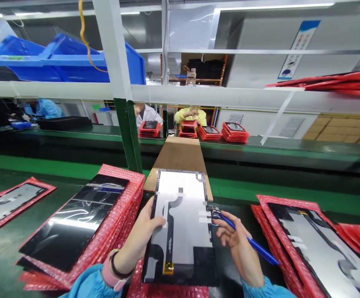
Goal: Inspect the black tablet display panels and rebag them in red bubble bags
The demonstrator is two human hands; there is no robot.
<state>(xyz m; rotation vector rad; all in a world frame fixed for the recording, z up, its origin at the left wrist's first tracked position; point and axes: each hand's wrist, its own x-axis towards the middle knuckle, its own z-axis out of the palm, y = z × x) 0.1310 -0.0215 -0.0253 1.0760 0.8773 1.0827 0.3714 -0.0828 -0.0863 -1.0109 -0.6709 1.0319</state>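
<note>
Plainly, left hand (141, 231) has its grip clamped on a display panel (187, 223) — right hand (237, 242), on a blue-handled tool (262, 251).

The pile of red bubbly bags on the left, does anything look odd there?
A bit messy: the red bubbly bags don't line up, with lower ones poking out at the near end. I see no crack in the glossy black panel on top, but reflections hide parts.

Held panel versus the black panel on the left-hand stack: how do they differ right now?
The held panel shows a silvery side with a dark strip; the black panel shows a glossy, reflective surface. The held panel is gripped in the left hand; the black panel lies on red bubble wrap. Both are rectangular.
</note>
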